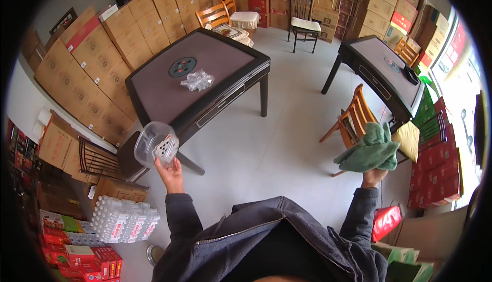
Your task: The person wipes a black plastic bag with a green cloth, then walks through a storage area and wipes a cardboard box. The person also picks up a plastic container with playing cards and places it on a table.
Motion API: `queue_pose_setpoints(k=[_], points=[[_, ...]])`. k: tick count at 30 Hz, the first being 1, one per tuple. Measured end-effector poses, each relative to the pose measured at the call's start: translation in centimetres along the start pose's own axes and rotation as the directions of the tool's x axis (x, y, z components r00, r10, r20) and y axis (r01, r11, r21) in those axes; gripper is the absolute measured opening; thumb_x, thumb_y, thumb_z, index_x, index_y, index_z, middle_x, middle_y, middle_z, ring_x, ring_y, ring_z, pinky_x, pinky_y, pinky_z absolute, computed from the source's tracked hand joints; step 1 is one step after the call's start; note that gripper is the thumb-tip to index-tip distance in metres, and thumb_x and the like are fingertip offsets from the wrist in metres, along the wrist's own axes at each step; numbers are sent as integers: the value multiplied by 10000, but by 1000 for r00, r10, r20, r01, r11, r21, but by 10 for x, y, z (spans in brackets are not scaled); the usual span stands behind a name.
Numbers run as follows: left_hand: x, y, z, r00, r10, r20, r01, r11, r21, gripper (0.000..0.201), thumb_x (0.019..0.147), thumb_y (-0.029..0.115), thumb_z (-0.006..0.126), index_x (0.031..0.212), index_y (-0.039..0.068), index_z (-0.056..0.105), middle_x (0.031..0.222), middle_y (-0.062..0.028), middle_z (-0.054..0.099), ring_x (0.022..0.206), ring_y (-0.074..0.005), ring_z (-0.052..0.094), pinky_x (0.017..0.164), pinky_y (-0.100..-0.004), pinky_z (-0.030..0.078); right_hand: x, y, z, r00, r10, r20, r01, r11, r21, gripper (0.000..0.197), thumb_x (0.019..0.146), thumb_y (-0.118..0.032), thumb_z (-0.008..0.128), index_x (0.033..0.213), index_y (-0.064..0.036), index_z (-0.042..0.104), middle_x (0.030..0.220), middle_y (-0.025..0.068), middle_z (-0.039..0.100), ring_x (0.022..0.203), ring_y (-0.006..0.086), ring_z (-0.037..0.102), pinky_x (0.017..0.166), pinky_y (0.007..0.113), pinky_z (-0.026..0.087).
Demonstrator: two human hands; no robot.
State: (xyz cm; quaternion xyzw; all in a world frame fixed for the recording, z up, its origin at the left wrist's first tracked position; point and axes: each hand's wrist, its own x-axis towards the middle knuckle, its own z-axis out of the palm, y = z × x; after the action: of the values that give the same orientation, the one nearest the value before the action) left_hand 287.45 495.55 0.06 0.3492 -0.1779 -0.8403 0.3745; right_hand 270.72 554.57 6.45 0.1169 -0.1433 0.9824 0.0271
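Observation:
My left hand grips a clear round plastic tub by its near side, fingers closed on the wall. Playing cards show inside the tub, which is tilted. In my right hand a bunched green cloth rests over the fingers and hides most of them. Beyond the tub stands a mahjong table with a dark frame and a grey-brown top. Crumpled clear plastic lies on that top, near its round centre panel.
A second mahjong table stands at the right, with a wooden chair before it. Metal-backed chair and shrink-wrapped bottles are at my left. Stacked cartons line the walls. Grey floor runs between the tables.

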Motion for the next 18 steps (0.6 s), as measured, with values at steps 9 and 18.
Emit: queue_pose_setpoints(k=[9,18], points=[[34,-96,111,980,191,-63,-189,981,37,525,755,445,663,1145,127,512,1040,-21,511,834,-145,523,730,-256,478,245,75,-47,969,248,-6,-243,955,170,487,915,-409,427,1280,-89,462,1309,134,464,1208,308,414,1039,482,277],[188,-223,306,990,85,111,-84,996,-9,483,771,434,658,1125,130,533,1016,-14,540,822,-146,523,735,-274,477,464,117,-62,932,308,193,-334,935,118,476,926,-360,435,1294,-59,428,1323,133,450,1206,308,419,1047,472,272]])
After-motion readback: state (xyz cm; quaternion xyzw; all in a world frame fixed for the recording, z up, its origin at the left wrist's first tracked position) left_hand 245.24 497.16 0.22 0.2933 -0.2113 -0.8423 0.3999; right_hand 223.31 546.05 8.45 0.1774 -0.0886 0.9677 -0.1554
